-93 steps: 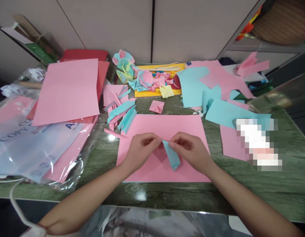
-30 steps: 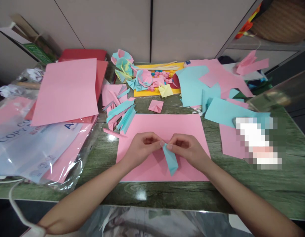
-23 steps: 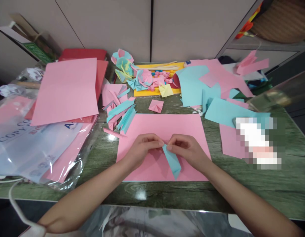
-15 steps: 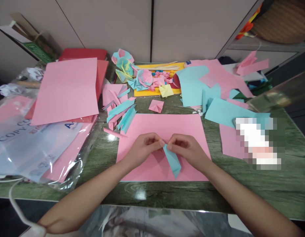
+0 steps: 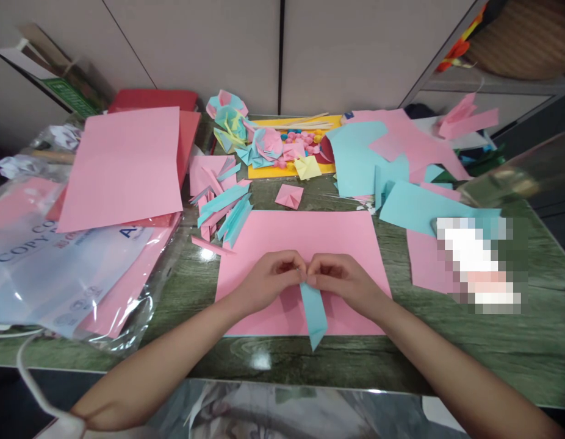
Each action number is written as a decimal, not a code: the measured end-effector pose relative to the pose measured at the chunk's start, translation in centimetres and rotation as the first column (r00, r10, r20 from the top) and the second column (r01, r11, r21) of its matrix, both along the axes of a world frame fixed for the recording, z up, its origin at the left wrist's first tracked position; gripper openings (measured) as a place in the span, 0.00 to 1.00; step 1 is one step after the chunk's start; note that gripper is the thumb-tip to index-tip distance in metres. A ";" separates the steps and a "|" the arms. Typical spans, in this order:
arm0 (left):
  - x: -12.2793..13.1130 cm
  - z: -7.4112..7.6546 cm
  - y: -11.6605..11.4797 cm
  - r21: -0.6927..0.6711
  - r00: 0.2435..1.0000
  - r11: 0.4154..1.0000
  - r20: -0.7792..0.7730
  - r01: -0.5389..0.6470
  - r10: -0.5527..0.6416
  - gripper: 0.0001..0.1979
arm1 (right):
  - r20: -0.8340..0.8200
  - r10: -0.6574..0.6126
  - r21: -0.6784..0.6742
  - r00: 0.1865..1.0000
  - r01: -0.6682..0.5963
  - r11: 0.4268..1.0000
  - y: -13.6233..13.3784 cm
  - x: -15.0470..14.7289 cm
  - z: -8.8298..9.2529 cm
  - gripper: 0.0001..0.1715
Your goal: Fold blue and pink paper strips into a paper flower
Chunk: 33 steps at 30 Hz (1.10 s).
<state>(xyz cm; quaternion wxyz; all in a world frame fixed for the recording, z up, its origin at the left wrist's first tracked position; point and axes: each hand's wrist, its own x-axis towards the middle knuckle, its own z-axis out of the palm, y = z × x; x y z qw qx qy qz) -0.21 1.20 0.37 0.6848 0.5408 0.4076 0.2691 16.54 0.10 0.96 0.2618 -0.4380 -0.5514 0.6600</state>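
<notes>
My left hand [image 5: 279,275] and my right hand [image 5: 334,274] meet fingertip to fingertip, both closed in a pinch on the top end of a folded blue paper strip [image 5: 313,311]. The strip hangs down toward me and ends in a slanted point. Its pinched end is hidden by my fingers. Beneath my hands lies a large pink paper sheet [image 5: 305,235] on the green table. Just beyond the sheet sits a small folded pink paper square [image 5: 290,196].
Folded pink and blue strips [image 5: 225,210] lie left of the sheet. Paper flowers [image 5: 232,125] and a yellow tray [image 5: 264,173] stand at the back. Blue paper pieces [image 5: 356,161] spread at the right. A plastic paper bag [image 5: 76,274] covers the left side.
Both hands have drawn closer together and slightly nearer to me. The blue strip now hangs lower and straighter, its tip shifted left and past the pink sheet's near edge.
</notes>
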 end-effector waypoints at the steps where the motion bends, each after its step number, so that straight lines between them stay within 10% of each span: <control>1: 0.0 0.0 0.1 -0.007 1.000 1.000 0.003 -0.005 0.005 0.03 | -0.003 0.008 -0.007 1.000 -0.008 1.000 0.0 0.0 0.0 0.09; 21: -0.5 -0.6 0.1 -0.125 0.994 0.987 0.038 -0.098 0.104 0.04 | 0.053 0.058 0.028 0.997 -0.059 0.998 0.1 0.5 0.1 0.14; 25: -0.5 -0.1 0.2 0.078 0.992 0.990 -0.013 -0.121 0.123 0.09 | 0.079 -0.067 0.026 0.995 0.065 0.998 0.6 0.9 0.0 0.14; 29: -0.9 1.3 0.7 0.424 0.938 0.870 -0.116 -0.251 0.327 0.18 | 0.050 -0.271 -0.081 0.961 0.274 0.958 1.3 1.3 -0.6 0.16; 33: -1.8 2.3 0.5 0.697 0.867 0.715 -0.390 0.058 0.310 0.10 | 0.165 -0.114 -0.179 0.980 0.144 0.973 1.1 2.1 -0.4 0.15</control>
